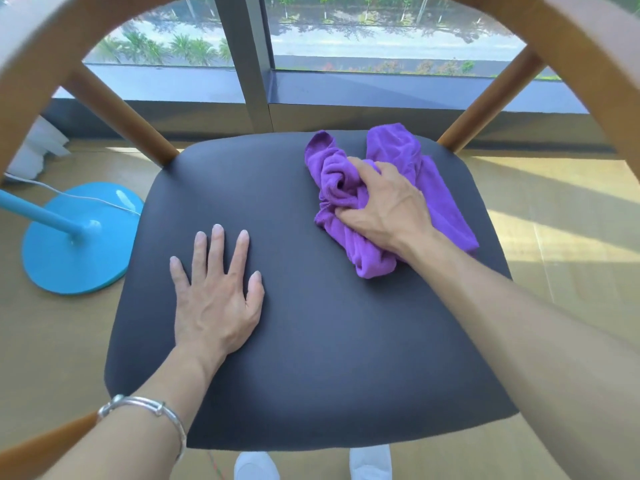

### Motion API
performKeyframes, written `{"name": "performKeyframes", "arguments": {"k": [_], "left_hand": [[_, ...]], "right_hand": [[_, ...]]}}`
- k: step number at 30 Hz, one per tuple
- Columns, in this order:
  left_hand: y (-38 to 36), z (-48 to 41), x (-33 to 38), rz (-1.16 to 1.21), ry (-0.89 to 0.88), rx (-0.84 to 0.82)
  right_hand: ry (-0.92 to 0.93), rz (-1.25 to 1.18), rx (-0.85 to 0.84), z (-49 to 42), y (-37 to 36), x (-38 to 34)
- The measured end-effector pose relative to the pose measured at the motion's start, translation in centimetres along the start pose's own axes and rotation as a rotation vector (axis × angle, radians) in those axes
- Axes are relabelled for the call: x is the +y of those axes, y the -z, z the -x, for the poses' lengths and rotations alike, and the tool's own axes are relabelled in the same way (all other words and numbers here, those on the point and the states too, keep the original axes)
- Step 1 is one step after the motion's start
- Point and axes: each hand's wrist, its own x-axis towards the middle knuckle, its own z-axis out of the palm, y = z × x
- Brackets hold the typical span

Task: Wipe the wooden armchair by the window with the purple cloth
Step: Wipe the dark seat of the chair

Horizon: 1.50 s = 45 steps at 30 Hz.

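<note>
Two bare hands lie on the wooden armchair [45,32], whose bent tan rail arches overhead on round slanted spindles above a padded seat [311,358], dark, matte and smooth, with rounded corners. On the left half of the seat the left hand [214,299] lies flat, palm down, with its fingers straight and spread; a thin silver metal bangle [149,407] circles its wrist. On the far right part of the seat the right hand [384,206] curls its fingers into the crumpled purple cloth [394,147], a soft, plush towel-like fabric bunched in folds, and grips it against the cushion; loose ends of the cloth spill out beyond the hand on the far side and the near side. Around the chair, at the left, a glossy sky-blue round flat base [69,251] with a slanted blue pole [34,211] stands on the pale wood-look floor [554,237], a thin white cord [86,197] running across it, and a white object [41,143] sits behind, too blurred to tell. Behind the chair a large window [381,39] with a grey upright frame bar [249,64] looks onto a road and trees. Below the seat's near edge show the toes of two white shoes [256,467].
</note>
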Motion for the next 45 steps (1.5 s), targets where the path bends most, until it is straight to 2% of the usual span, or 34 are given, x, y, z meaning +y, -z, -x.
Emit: {"name": "performKeyframes", "arguments": {"k": [4,7,10,12,15,18,23,26,29,31,34,35,37,40,43,45], "left_hand": [[0.0,-0.1,-0.1,-0.005,-0.002,0.005],[0.0,-0.2,-0.2,-0.002,-0.005,0.001],[0.1,-0.2,-0.2,-0.001,-0.005,0.005],[0.1,-0.2,-0.1,0.001,-0.005,0.007],[0.0,-0.1,-0.2,0.004,-0.007,0.01],[0.0,-0.1,-0.2,0.004,0.001,0.016],[-0.1,0.0,-0.2,-0.001,0.005,0.021],[0.0,0.0,-0.1,0.011,0.009,0.022],[0.0,-0.1,0.0,0.018,0.012,0.023],[0.1,-0.1,0.0,0.017,0.008,0.017],[0.1,-0.1,0.0,0.015,0.004,0.021],[0.1,-0.1,0.0,0.02,0.003,0.017],[0.0,-0.1,-0.4,0.015,-0.015,0.0],[-0.1,0.1,-0.8,0.005,-0.066,-0.007],[0.1,-0.1,-0.3,-0.003,-0.008,0.012],[0.2,-0.2,0.0,-0.009,0.003,0.015]], "right_hand": [[0.089,0.002,-0.01,8.8,-2.0,-0.5],[0.177,0.07,0.069,16.9,-3.7,-1.0],[0.245,0.075,0.099,19.9,-4.6,-1.0],[0.263,0.076,0.124,18.7,-4.5,-0.6],[0.242,0.066,0.061,13.5,-3.6,-0.6],[0.132,-0.018,-0.031,5.5,-1.9,-0.6],[-0.069,-0.043,0.027,-3.7,1.3,2.6],[-0.036,0.035,0.012,-2.0,0.8,2.9],[-0.053,-0.008,-0.018,2.2,0.4,1.7],[-0.109,-0.076,-0.081,5.3,0.4,0.4],[-0.132,-0.032,-0.205,10.4,-1.1,-2.2],[-0.108,0.013,-0.2,12.3,-1.9,-3.1],[-0.034,0.088,-0.065,15.2,-3.6,-4.1],[0.035,0.048,0.024,16.4,-4.8,-3.6],[-0.026,0.014,0.143,13.8,-3.7,-1.8],[-0.108,0.005,0.089,9.6,-2.0,-0.1]]}}
